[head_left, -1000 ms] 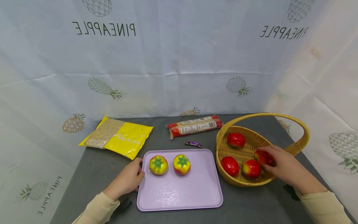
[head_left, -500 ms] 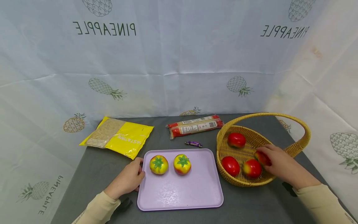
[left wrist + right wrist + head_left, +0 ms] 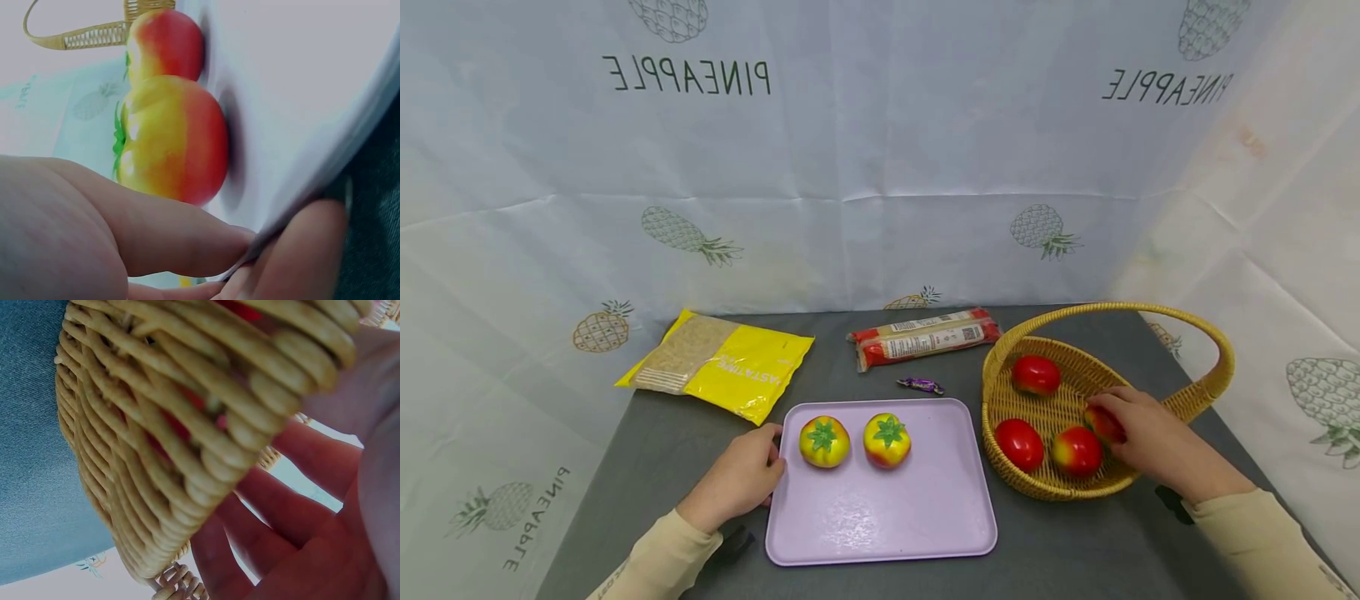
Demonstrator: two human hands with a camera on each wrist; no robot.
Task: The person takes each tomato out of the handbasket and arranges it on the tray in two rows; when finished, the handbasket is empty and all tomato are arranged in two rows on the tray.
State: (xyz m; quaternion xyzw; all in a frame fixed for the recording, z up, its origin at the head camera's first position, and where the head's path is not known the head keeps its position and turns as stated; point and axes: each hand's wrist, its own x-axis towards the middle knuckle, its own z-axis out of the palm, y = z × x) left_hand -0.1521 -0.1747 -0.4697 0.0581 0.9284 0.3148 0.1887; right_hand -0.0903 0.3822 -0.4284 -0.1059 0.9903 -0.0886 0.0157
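Observation:
On the left, my left hand (image 3: 742, 472) pinches the left rim of a lilac tray (image 3: 880, 521); the left wrist view has the thumb on top of the edge and fingers beneath. Two yellow-red tomatoes with green leafy tops, a left one (image 3: 824, 442) and a right one (image 3: 887, 440), sit on the tray. My right hand (image 3: 1157, 437) reaches over the near right rim of a wicker basket (image 3: 988, 387), its fingers round a red tomato (image 3: 1103, 423), partly hidden. Several other red tomatoes (image 3: 1077, 452) lie in the basket. In the right wrist view, the basket's woven wall (image 3: 162, 419) mostly hides that tomato.
A yellow pasta bag (image 3: 722, 367) lies at the back left of the dark table. Behind the tray are a red-ended long packet (image 3: 925, 337) and a small purple-wrapped candy (image 3: 921, 386). The basket's tall handle (image 3: 1120, 308) arches over it. A pineapple-print cloth hangs behind.
The right hand has shifted slightly left and settled over the tomato, covering more of it. The left hand stays on the tray's edge.

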